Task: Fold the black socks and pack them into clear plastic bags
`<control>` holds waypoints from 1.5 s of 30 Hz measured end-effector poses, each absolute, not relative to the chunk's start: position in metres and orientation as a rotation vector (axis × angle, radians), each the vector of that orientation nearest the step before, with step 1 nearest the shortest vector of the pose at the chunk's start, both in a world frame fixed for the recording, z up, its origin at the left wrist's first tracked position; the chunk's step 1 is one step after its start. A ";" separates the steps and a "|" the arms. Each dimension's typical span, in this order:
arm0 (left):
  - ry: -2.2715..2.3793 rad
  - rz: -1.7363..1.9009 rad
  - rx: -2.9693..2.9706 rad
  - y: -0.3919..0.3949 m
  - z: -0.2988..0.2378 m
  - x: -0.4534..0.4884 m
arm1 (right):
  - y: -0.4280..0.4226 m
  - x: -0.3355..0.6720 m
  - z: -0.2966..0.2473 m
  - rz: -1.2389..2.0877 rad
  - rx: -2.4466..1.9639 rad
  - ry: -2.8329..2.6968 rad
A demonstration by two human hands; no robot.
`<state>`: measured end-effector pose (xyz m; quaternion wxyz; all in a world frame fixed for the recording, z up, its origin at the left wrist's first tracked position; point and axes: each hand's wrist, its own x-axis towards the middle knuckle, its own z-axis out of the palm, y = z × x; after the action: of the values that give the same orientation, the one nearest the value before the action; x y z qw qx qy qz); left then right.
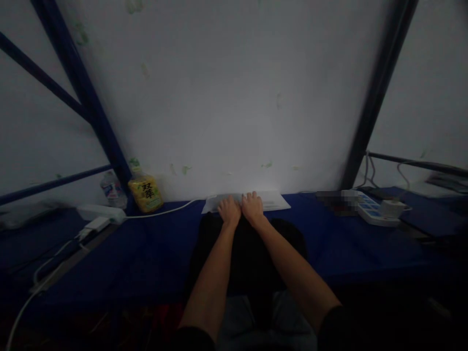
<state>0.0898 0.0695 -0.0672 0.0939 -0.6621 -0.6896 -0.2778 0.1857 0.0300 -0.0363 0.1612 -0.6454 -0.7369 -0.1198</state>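
Note:
A black cloth (248, 258), which looks like a garment, lies on the blue table in front of me and hangs over its near edge. At its far edge, my left hand (229, 210) and my right hand (252, 207) are side by side, almost touching. The fingers of both are curled onto the cloth, closed at its edge; the fingertips are partly hidden and dim. Just beyond the hands lies a flat, whitish plastic bag or sheet (276, 201) against the wall.
On the left of the blue table (146, 253) stand a yellow bottle (145, 192), a clear bottle (114, 191) and a white power strip (102, 213) with cables. A white-and-blue power strip (373, 209) with a plug lies right. Dark blue posts (98, 117) flank the wall.

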 end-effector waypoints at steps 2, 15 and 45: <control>-2.041 -0.845 -1.989 0.070 -0.083 0.086 | 0.029 0.196 -0.054 -0.345 -1.841 -2.018; -1.924 -0.738 -2.148 0.082 -0.090 0.037 | 0.047 0.223 -0.087 -0.063 -1.890 -1.905; -1.316 -0.942 -2.225 0.049 -0.053 0.055 | 0.052 0.231 -0.069 -0.001 -1.339 -1.701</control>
<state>0.0550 0.0490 -0.0529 0.1939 -0.7933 -0.4692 -0.3360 0.2313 0.0524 -0.0685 0.4694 -0.5461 -0.6939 -0.0005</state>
